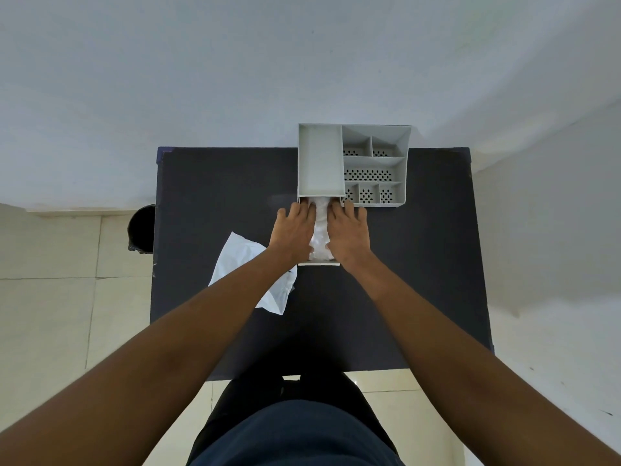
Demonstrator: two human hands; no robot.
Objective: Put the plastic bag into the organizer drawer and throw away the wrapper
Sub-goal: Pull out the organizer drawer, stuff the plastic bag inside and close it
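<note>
Both arms reach straight out. The left hand [295, 230] and right hand [347, 232] lie flat, fingers spread, pressing the plastic bag [320, 230] down inside the pulled-out drawer [319, 263]. The bag's long side points away from the person.

Matt dark tabletop [218, 203], faintly rough like cloth. Organizer [353, 163] of smooth grey plastic, dull finish, floors perforated. Bag [320, 227] of thin clear plastic, crinkled, glinting. Wrapper [245, 260] of white plastic film, smooth, slightly shiny. Floor [50, 297] of glossy pale tile.
</note>
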